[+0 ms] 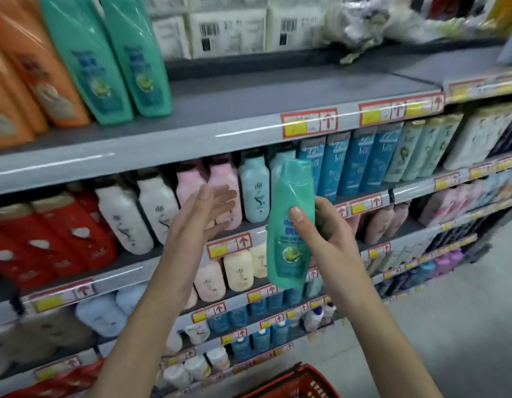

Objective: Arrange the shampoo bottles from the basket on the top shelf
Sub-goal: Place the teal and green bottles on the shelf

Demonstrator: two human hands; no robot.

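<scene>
At the far left of the top shelf (249, 104) stand orange bottles (33, 67), then two green shampoo bottles (111, 58) upright beside them. The left hand (203, 214) is spread wide and flat, holding nothing. Just beside it, the right hand (321, 225) grips a green shampoo bottle (289, 225) upright before the lower shelves. A red basket (300, 380) sits below. Crumpled plastic wrap (358, 21) lies behind the shelf's bare stretch.

The left forearm (154, 305) and the right forearm (364, 305) are both bare along all their visible length, slender and smooth. The left hand (209, 216) and the right hand (321, 228) are bare too, with slim fingers; the right thumb carries a short, plain, trimmed nail
</scene>
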